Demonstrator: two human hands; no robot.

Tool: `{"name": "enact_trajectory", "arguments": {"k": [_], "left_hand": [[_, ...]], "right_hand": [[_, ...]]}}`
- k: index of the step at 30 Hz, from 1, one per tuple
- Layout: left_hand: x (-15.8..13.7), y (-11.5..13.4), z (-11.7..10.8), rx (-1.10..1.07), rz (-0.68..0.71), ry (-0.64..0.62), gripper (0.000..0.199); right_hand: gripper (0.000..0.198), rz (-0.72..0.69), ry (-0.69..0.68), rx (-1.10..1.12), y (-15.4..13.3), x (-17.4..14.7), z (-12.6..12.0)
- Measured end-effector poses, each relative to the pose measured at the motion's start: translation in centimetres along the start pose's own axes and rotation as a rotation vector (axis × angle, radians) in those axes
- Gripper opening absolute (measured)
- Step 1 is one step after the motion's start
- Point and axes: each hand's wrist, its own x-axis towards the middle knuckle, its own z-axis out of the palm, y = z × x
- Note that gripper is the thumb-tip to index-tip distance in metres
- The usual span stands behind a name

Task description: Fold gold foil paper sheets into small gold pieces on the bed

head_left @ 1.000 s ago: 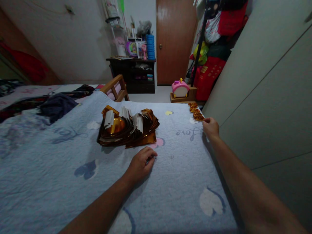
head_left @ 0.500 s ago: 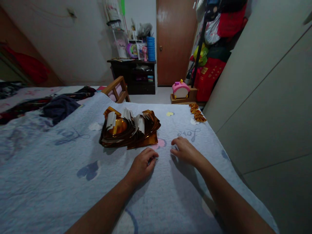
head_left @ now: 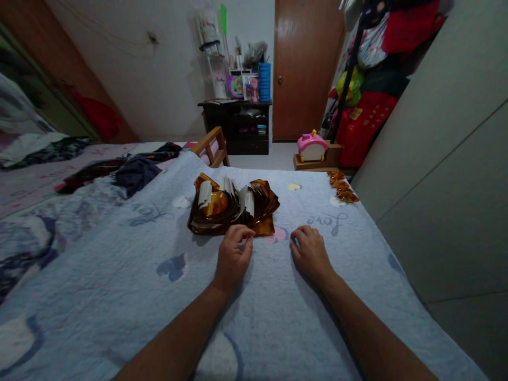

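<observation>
Pale wall [head_left: 119,69] and a dim bedroom filled the far side of my view, with a blue blanket [head_left: 270,323] spread wide across the foreground. At the far left I saw a red cloth [head_left: 99,116] hanging, and below it rumpled clothes [head_left: 137,172] lay along the blanket's edge. Next came a wooden rail [head_left: 210,147], just past the blanket's far edge.

Nearer to me, left of the middle, the foil stack [head_left: 230,214] sat on the blanket, its amber sheets bent into loops with white layers showing between them. Just in front of it was the left hand [head_left: 234,254], fingers curled and thumb close to the index finger, right by the stack's near edge; I could not tell whether it pinched a sheet. Behind the stack, across the floor, stood a dark cabinet [head_left: 238,129] with a blue cylinder [head_left: 264,82] on top.

Further right, beside a printed pink heart, the right hand [head_left: 311,254] was low over the blanket, loosely curled with a small gap at thumb and finger, and I saw nothing in it. Beyond stood a door [head_left: 305,69] and a pink toy [head_left: 312,145]. Crinkled foil pieces [head_left: 343,188] lay in a row at the blanket's far right corner, next to a pale panel [head_left: 448,174].
</observation>
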Motion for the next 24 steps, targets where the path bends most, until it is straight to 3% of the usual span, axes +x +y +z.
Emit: {"name": "enact_trajectory", "arguments": {"k": [5,13,19,24], "left_hand": [[0.5,-0.8,-0.2,0.029,-0.068,0.229,0.006],[1.0,-2.6,-0.6,0.042,-0.159,0.339,0.028],[1.4,-3.1,-1.1,0.16,-0.104,0.309,0.042],[1.1,-2.8,-0.4,0.128,-0.171,0.201,0.052]], "right_hand": [[0.013,-0.023,0.042,0.023,0.6,0.0,0.6],[0.013,-0.035,0.054,0.029,1.1,0.0,0.9],[0.014,-0.038,0.056,0.023,1.3,0.0,1.1],[0.014,-0.038,0.052,0.022,1.4,0.0,1.0]]}}
